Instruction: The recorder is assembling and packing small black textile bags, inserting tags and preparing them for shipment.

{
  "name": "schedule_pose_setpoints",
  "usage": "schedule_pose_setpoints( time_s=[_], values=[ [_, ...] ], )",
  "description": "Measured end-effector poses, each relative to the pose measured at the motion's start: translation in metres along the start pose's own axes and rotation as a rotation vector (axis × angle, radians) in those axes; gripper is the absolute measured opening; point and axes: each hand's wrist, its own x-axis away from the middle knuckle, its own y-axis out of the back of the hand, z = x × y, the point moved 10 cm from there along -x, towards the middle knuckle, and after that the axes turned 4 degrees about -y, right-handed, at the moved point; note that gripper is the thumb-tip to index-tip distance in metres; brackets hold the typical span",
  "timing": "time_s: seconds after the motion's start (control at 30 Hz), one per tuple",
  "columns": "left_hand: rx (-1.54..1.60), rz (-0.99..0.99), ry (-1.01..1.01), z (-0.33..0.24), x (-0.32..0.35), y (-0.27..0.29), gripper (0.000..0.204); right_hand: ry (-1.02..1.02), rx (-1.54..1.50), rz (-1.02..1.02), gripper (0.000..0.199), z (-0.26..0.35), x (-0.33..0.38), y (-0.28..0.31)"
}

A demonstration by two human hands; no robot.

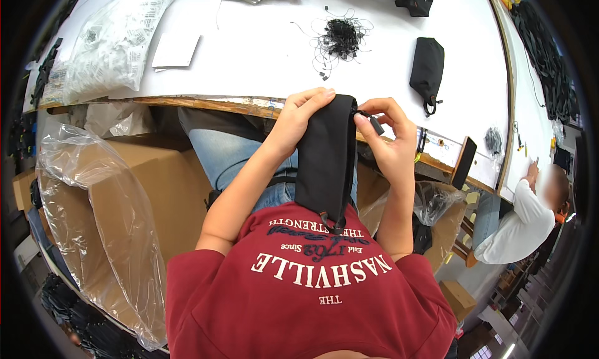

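"So, what lies at the left of the frame?"

"A carton (165,172) draped in clear plastic (118,215). Nearer the middle, your left hand (298,117) clasps the upper left edge of a black pouch (323,150), which sits at centre frame."

"And your right hand (394,133)?"

"Just right of it, thumb and fingers pinch a small black tab (376,125)."

"How will the pouch handle?"

"Probably light, soft and floppy; hold it flat by its upper edges."
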Motion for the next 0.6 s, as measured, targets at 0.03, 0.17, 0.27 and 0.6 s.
schedule_pose_setpoints(
  time_s=[0.03, 0.17, 0.27, 0.6],
  values=[
    [0.034, -0.01, 0.003, 0.001, 0.0, 0.001, 0.02, 0.003, 0.003, 0.001, 0.012, 0.0, 0.0, 0.0],
    [0.13, 0.039, 0.037, 0.01, -0.001, 0.0, 0.02, 0.033, -0.046, -0.008, 0.008, 0.005, 0.004, -0.005],
    [0.151, 0.024, 0.006, 0.009, -0.004, 0.003, 0.021, 0.043, 0.011, -0.004, 0.008, 0.013, 0.002, -0.005],
    [0.276, 0.015, 0.104, 0.015, 0.001, 0.002, 0.025, 0.14, 0.078, 0.063, 0.01, 0.036, 0.0, -0.018]
  ],
)
